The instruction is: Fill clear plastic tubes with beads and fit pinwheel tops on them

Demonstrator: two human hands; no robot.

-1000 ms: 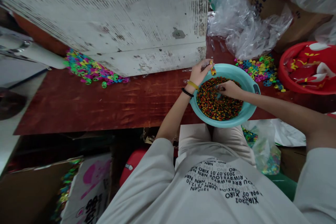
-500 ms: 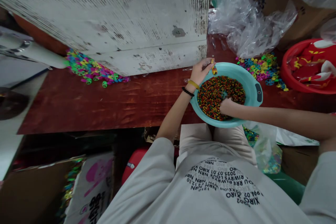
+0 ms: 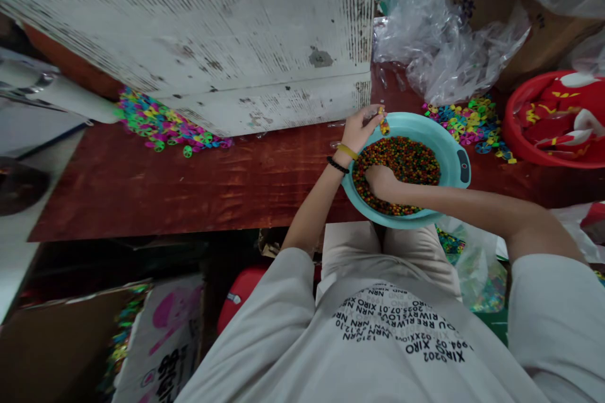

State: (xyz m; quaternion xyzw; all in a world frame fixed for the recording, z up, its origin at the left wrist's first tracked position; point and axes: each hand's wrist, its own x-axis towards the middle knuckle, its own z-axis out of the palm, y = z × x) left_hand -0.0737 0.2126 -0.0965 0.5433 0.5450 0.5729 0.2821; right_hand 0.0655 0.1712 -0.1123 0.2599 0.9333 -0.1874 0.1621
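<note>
A light-blue plastic basin (image 3: pixel 451 160) holds a layer of small round beads (image 3: pixel 416 160) in red, orange, yellow and green. My left hand (image 3: pixel 358 130) is at the basin's far left rim, pinching a small clear container (image 3: pixel 384 126) with orange-yellow beads showing in it. Its exact shape is too small to make out. My right hand (image 3: pixel 382 181) reaches into the left part of the basin, its fingers sunk among the beads and hidden. A yellow band and a dark beaded bracelet circle my left wrist.
A big white carton (image 3: pixel 236 44) stands on the red-brown table (image 3: pixel 189 182). Colourful small plastic pieces (image 3: pixel 165 126) lie at its left, with another pile (image 3: pixel 467 123) right of the basin. Beyond are a red basin (image 3: pixel 513 132), clear plastic bags (image 3: pixel 444 44) and a brown carton (image 3: pixel 562 38).
My right hand has moved left through the beads, from the basin's middle toward its left side. My left hand stays at the rim with the small clear container.
</note>
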